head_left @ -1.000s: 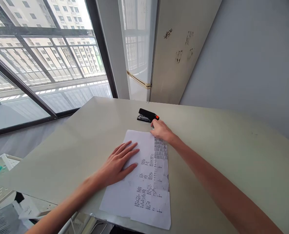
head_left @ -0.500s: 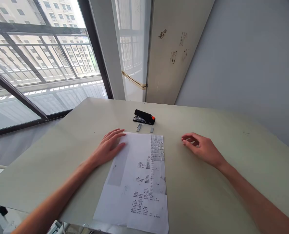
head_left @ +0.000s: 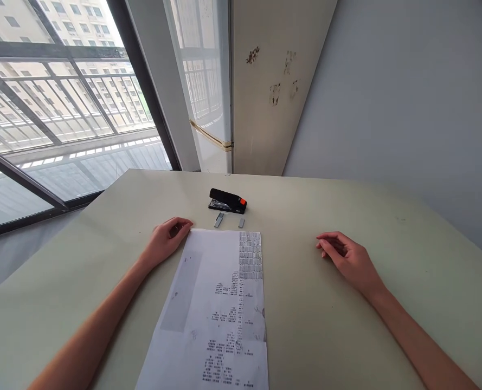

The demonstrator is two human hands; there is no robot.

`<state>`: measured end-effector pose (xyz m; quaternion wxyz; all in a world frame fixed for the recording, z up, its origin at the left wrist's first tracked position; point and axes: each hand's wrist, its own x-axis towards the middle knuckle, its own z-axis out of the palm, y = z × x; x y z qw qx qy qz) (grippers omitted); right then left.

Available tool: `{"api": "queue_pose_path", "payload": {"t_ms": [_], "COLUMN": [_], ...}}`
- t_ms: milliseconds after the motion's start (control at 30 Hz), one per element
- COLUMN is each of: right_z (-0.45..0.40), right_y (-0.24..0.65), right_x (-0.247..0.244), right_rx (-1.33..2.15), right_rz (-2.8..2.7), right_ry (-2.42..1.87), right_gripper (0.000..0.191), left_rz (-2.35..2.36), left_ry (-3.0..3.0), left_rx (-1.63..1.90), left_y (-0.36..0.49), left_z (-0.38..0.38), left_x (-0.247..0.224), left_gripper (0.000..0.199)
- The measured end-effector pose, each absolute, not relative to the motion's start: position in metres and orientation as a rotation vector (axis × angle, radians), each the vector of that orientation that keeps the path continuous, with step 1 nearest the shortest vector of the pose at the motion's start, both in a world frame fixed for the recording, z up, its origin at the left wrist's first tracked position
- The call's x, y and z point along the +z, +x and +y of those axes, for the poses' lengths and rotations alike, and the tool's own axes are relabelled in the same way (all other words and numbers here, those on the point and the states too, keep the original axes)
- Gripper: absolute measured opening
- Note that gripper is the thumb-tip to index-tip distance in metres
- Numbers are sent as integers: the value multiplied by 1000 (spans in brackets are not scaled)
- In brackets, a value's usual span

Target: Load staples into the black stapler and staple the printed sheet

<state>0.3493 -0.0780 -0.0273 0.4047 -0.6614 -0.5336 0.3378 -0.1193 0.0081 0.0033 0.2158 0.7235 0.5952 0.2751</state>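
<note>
Sheets of printed paper [head_left: 208,281] lie on the table in front of me, with a block of small boxed print at the upper right corner. My left hand [head_left: 166,238] is at their top left corner, thumb and fingertips closed together on the paper's edge. My right hand [head_left: 352,262] rests on the table well to the right of the paper, its fingers curled in with nothing visible in them. A black stapler [head_left: 227,201] with an orange-red mark stands beyond the paper. Two small grey metal pieces, one on the left [head_left: 219,220] and one on the right [head_left: 241,222], lie between stapler and paper.
The pale table [head_left: 297,336] runs back to a white fridge [head_left: 208,97] with a gold handle and a stained side panel. A grey wall [head_left: 407,97] rises at the right. Large windows [head_left: 62,108] with a balcony railing are at the left.
My left thumb has come up to meet the fingers at the paper's corner, where the hand lay spread before. My right hand has moved right, away from the paper. The view has shifted slightly.
</note>
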Motion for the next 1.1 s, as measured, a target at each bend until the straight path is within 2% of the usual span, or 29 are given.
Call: {"api": "queue_pose_path", "payload": {"t_ms": [233, 400, 500, 633, 733, 933, 1100], "right_z": [-77, -76, -75, -75, -76, -76, -76], "right_y": [347, 347, 348, 348, 346, 346, 348], "right_x": [-25, -26, -28, -26, -24, -22, -25], "right_rx": [805, 778, 786, 783, 778, 778, 775], "right_rz": [-1397, -1430, -1432, -1450, -1455, -1452, -1449], "right_ry": [-1689, -1712, -1718, -1715, -1708, -1731, -1750], "right_gripper": [44, 41, 38, 38, 37, 33, 31], "left_rz": [1670, 1564, 1611, 1649, 1610, 1484, 1352], "left_ry": [2182, 2511, 2568, 2541, 2531, 2681, 2900], "left_rx": [803, 760, 683, 624, 623, 636, 787], "left_y": [-106, -50, -9, 17, 13, -13, -36], "left_z": [6, 18, 29, 38, 39, 31, 13], "left_x": [10, 15, 12, 2, -4, -5, 3], "left_gripper": [40, 40, 42, 34, 30, 35, 29]}}
